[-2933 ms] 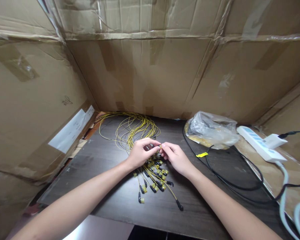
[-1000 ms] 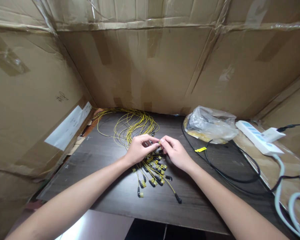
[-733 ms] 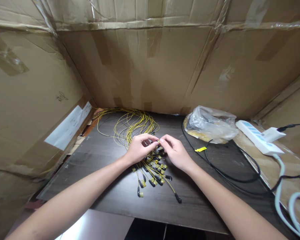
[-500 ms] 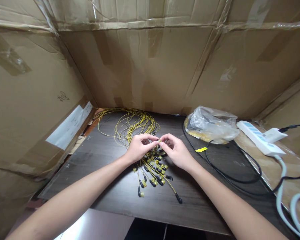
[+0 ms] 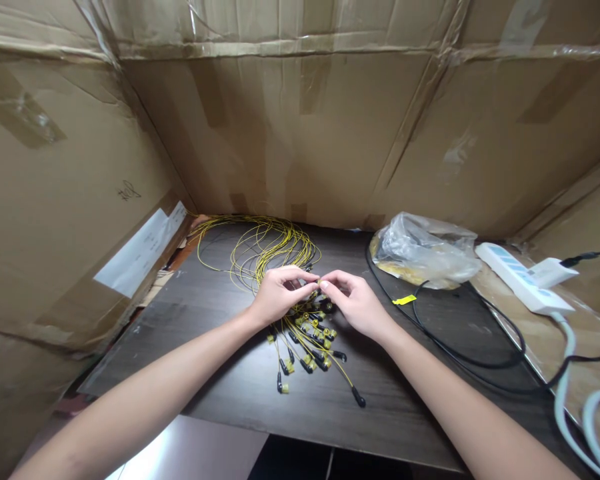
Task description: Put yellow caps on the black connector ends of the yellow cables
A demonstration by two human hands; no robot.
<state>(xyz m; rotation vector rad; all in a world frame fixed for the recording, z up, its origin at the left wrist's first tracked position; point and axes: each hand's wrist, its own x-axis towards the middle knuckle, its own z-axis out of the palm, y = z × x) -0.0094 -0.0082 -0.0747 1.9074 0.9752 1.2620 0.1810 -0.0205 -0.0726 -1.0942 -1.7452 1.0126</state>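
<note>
My left hand [image 5: 283, 295] and my right hand [image 5: 351, 299] meet fingertip to fingertip above a bundle of thin yellow wires. Between the pinched thumbs and forefingers is a small black elbow connector with a yellow cap [image 5: 320, 283], mostly covered by the fingers. The left fingertips close on its black side, the right ones on the yellow cap. Below the hands several black elbow connectors [image 5: 307, 364] fan out on the table, most with yellow caps. One black connector [image 5: 359, 397] without a visible cap lies nearest the front. The yellow wires [image 5: 280, 247] loop away behind my left hand.
A crumpled clear plastic bag [image 5: 425, 250] with something yellow in it lies back right on the dark table [image 5: 220, 400]. Black cable [image 5: 460, 369] with a yellow tag [image 5: 405, 300] loops beside it. A white power strip [image 5: 523, 277] is farther right. Cardboard walls [image 5: 300, 147] enclose the table.
Both hands stay pinched together at the same spot, with only small finger shifts at the yellow cap. The whole view has shifted slightly; the connectors on the table keep their layout.
</note>
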